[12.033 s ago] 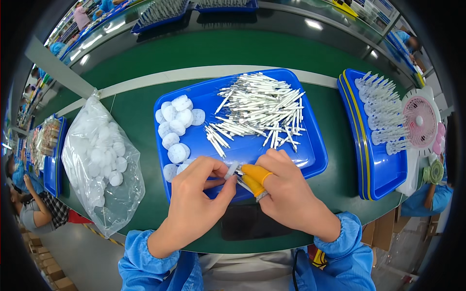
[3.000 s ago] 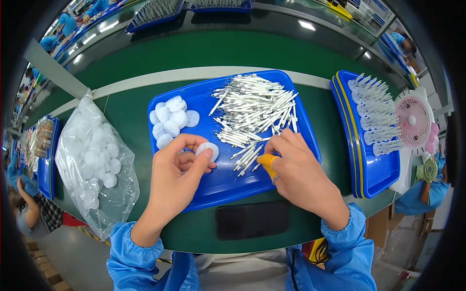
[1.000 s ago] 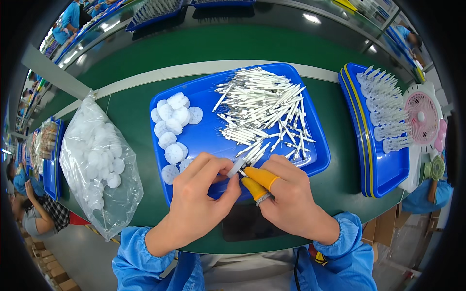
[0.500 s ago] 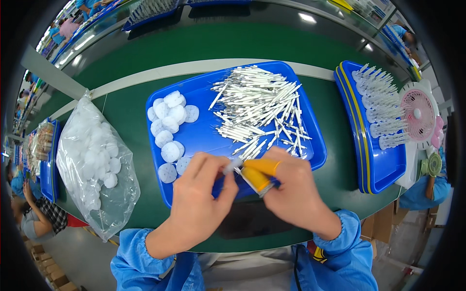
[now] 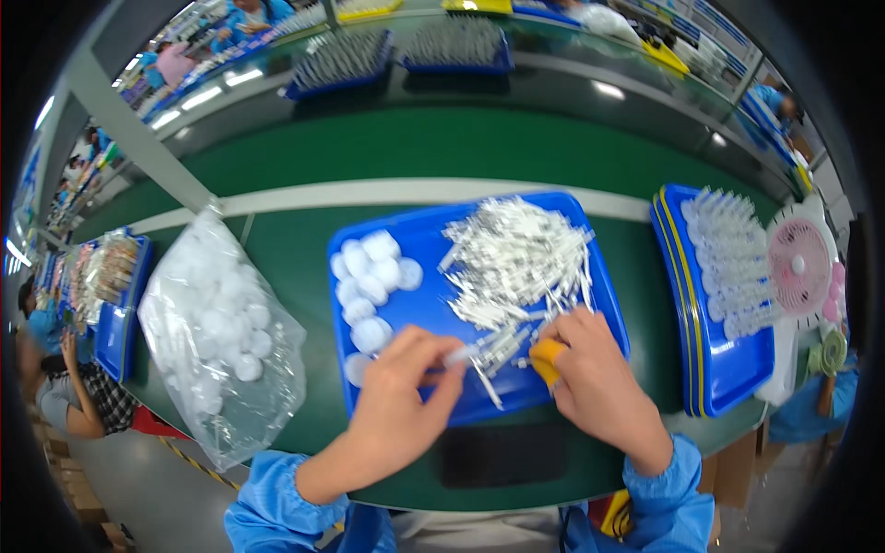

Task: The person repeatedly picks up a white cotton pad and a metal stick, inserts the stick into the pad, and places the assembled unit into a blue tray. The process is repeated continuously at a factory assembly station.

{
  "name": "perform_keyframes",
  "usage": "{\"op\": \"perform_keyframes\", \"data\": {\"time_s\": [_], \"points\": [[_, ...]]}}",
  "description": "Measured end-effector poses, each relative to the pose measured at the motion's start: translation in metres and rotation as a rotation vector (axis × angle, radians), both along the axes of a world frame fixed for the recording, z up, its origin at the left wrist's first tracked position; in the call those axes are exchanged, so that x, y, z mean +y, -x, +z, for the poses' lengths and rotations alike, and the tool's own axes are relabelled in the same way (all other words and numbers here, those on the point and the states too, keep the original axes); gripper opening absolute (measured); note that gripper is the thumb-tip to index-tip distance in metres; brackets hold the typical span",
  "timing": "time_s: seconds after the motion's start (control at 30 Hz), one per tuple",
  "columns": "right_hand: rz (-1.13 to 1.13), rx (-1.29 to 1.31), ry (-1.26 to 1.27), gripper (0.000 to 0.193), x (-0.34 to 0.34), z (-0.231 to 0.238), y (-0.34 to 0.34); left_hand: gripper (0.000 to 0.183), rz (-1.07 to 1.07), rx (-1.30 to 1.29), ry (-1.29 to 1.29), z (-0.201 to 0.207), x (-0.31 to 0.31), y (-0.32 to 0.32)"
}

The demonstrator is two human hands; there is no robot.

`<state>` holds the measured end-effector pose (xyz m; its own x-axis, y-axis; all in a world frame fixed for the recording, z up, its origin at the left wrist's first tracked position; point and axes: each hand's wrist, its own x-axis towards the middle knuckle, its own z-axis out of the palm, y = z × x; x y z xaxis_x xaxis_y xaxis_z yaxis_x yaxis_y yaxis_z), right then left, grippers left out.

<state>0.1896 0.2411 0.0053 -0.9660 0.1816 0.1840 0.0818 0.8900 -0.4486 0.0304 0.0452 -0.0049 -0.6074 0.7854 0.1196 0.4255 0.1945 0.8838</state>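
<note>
The left hand (image 5: 401, 392) pinched a small white stick (image 5: 458, 353) over the blue tray (image 5: 433, 240); the right hand (image 5: 595, 382), wearing a yellow finger cot (image 5: 548, 357), closed on sticks from the white pile (image 5: 516, 258). White round pads (image 5: 373, 281) lay left, a clear bag (image 5: 217, 332) beyond, on the green desk (image 5: 479, 152).

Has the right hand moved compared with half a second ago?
Yes. The right hand has shifted away from the left hand, toward the pile of white sticks on the blue tray.
</note>
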Motion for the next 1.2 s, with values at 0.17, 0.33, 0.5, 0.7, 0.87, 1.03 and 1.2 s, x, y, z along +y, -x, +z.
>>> {"op": "perform_keyframes", "data": {"time_s": [0.17,0.33,0.5,0.7,0.87,1.03,1.2], "points": [[-0.002,0.002,0.372,0.044,-0.022,0.017,-0.001,0.020,-0.064,-0.122,-0.011,0.002,0.001,-0.001],[0.119,0.050,0.328,0.054,-0.028,0.002,-0.001,0.023,-0.115,-0.066,-0.007,0.000,0.002,-0.005],[0.116,0.065,0.330,0.048,-0.027,0.000,-0.001,0.024,-0.112,-0.035,-0.026,-0.001,0.002,-0.005],[0.064,0.060,0.287,0.043,-0.025,-0.004,-0.002,0.025,-0.102,-0.013,-0.040,-0.002,0.002,-0.008],[0.041,0.082,0.318,0.044,-0.025,-0.003,0.001,0.020,-0.022,-0.019,-0.001,-0.005,0.002,-0.009],[0.027,0.097,0.296,0.041,-0.027,-0.006,0.001,0.018,0.003,-0.026,-0.002,-0.004,0.006,-0.009],[0.010,0.114,0.318,0.040,-0.031,-0.007,-0.001,0.016,0.005,-0.045,0.021,-0.003,0.005,-0.009]]}}
